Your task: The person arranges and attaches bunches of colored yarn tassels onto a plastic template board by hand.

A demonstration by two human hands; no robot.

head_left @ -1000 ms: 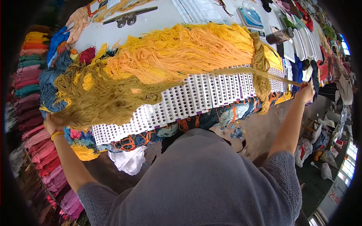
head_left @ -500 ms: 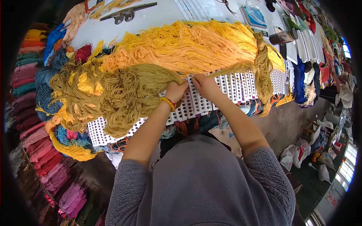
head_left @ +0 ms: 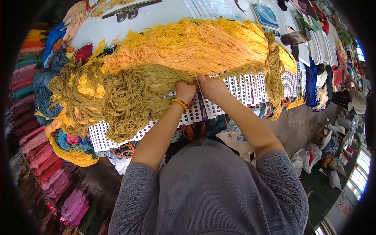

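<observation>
A thick bundle of olive-green yarn (head_left: 156,80) spreads over the left part of the table and narrows toward the middle. My left hand (head_left: 185,92) is closed round its narrow end. Touching or nearly touching it, my right hand (head_left: 211,88) is closed at the same spot, its fingertips pinched on the olive strands beside a card's upper edge. Beneath both hands lie white cards with rows of dark holes (head_left: 246,89). Orange-peach yarn (head_left: 203,47) and yellow yarn (head_left: 164,35) lie just beyond them. A looped olive hank (head_left: 275,74) hangs at the right.
A metal clip bar (head_left: 131,10), a printed sheet (head_left: 207,8), a scale (head_left: 266,17) and a dark jar (head_left: 295,37) stand at the back. Coloured hanks (head_left: 31,86) line the left. White bags (head_left: 311,156) lie on the floor at right. Another person's arm shows at far right.
My left hand has turned and shifted slightly, now more upright beside my right hand. The olive strands between the hands have moved a little. The view has shifted slightly.
</observation>
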